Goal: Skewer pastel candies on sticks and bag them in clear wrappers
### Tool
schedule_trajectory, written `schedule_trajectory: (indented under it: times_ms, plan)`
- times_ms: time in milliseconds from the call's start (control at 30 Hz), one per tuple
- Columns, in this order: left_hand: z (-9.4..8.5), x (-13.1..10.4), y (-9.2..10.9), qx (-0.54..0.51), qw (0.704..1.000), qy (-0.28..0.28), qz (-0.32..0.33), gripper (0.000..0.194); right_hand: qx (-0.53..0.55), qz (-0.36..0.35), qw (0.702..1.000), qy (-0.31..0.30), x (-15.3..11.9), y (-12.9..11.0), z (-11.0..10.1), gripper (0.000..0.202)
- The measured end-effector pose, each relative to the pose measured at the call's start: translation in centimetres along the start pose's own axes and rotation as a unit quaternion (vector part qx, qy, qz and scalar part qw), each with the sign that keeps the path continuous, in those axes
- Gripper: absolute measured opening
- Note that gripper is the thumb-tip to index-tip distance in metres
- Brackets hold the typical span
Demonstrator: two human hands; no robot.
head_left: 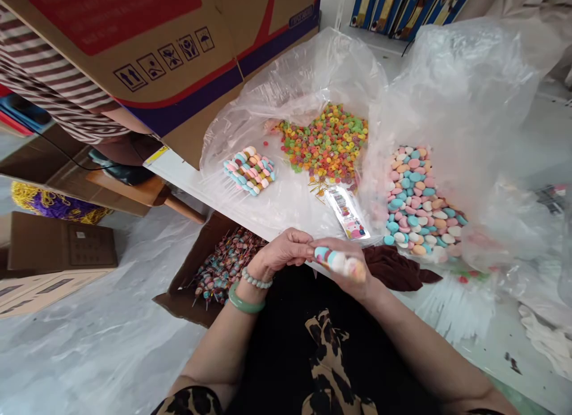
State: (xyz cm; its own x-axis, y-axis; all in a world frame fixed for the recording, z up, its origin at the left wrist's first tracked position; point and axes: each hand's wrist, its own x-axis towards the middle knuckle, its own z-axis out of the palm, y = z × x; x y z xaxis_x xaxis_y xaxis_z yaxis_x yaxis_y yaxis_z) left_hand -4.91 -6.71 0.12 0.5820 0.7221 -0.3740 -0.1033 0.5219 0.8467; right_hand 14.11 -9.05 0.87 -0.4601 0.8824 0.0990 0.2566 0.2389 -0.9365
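Threading looks to be under way: both hands meet just off the near edge of the worktop (286, 200), holding a half-built string of pastel candy discs (339, 262). The left hand (283, 251) has its fingers pressed together in a pinch at the string's left end; the right hand (353, 272) wraps its fingers around the string, so how far the discs run under them cannot be told.

Finished work shows in two places. At eleven o'clock from the hands lies a small stack of completed candy strings (250, 169) on clear plastic, and at eight o'clock an open cardboard box (192, 266) on the floor holds many more. Plenty seems left: loose pastel discs (417, 200) at two o'clock and small ring candies (326, 142) at twelve o'clock still lie heaped in their bags.
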Motion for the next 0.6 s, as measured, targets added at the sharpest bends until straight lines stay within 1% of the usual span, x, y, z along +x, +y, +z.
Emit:
schedule_trajectory:
  times_ms: [33, 67, 100, 133, 167, 200, 233, 267, 300, 333, 367, 400, 433, 467, 500, 533, 567, 600]
  plan:
    - [-0.3, -0.3, 0.5, 0.047, 0.999, -0.012, -0.013, 0.037, -0.093, -0.067, 0.993, 0.010, -0.6, -0.3, 0.1, 0.011]
    - [-0.6, -0.6, 1.1, 0.095, 0.995, -0.030, -0.022, 0.035, -0.194, -0.139, 0.971, 0.009, -1.1, -0.7, 0.2, 0.015]
    - [-0.7, -0.9, 1.7, 0.146, 0.988, -0.050, -0.024, 0.031, -0.287, -0.205, 0.936, -0.007, -1.4, -1.1, 0.2, 0.020]
    - [-0.6, -1.1, 2.3, 0.202, 0.977, -0.068, -0.019, 0.027, -0.361, -0.253, 0.897, -0.034, -1.5, -1.5, 0.1, 0.023]
    - [-0.3, -1.4, 2.8, 0.264, 0.962, -0.073, -0.001, 0.023, -0.418, -0.284, 0.861, -0.063, -1.4, -1.9, -0.2, 0.025]
    - [0.3, -1.6, 3.1, 0.331, 0.942, -0.054, 0.027, 0.021, -0.462, -0.293, 0.832, -0.090, -1.1, -2.2, -0.5, 0.026]
    - [1.0, -1.7, 3.3, 0.399, 0.915, -0.010, 0.065, 0.022, -0.494, -0.281, 0.816, -0.108, -0.7, -2.5, -0.8, 0.027]
    - [1.9, -1.8, 3.2, 0.462, 0.879, 0.060, 0.107, 0.024, -0.510, -0.252, 0.815, -0.113, -0.2, -2.6, -1.2, 0.027]
    - [2.8, -1.7, 3.0, 0.509, 0.837, 0.140, 0.144, 0.024, -0.507, -0.209, 0.830, -0.103, 0.4, -2.7, -1.6, 0.027]
    - [3.8, -1.6, 2.6, 0.539, 0.799, 0.202, 0.173, 0.023, -0.482, -0.157, 0.859, -0.077, 1.1, -2.6, -1.9, 0.025]
    - [4.7, -1.4, 2.1, 0.555, 0.767, 0.258, 0.193, 0.022, -0.424, -0.099, 0.899, -0.036, 1.8, -2.6, -2.1, 0.022]
    - [5.5, -1.2, 1.5, 0.558, 0.743, 0.302, 0.212, 0.022, -0.345, -0.044, 0.938, 0.010, 2.5, -2.5, -2.1, 0.019]
    - [6.0, -0.8, 0.9, 0.551, 0.729, 0.336, 0.229, 0.022, -0.262, 0.002, 0.964, 0.053, 3.2, -2.4, -2.1, 0.017]
    - [6.3, -0.4, 0.4, 0.534, 0.722, 0.364, 0.246, 0.021, -0.179, 0.039, 0.980, 0.084, 3.7, -2.3, -1.9, 0.016]
    - [6.3, 0.0, -0.1, 0.507, 0.725, 0.385, 0.263, 0.021, -0.097, 0.068, 0.988, 0.096, 4.2, -2.2, -1.7, 0.018]
    - [6.1, 0.5, -0.5, 0.467, 0.737, 0.401, 0.278, 0.022, -0.022, 0.087, 0.992, 0.090, 4.4, -2.2, -1.4, 0.022]
    - [5.7, 0.9, -0.8, 0.412, 0.756, 0.418, 0.290, 0.024, 0.040, 0.095, 0.992, 0.073, 4.5, -2.1, -1.1, 0.025]
    - [5.1, 1.2, -0.9, 0.340, 0.786, 0.426, 0.292, 0.029, 0.084, 0.089, 0.990, 0.064, 4.4, -1.9, -0.8, 0.026]
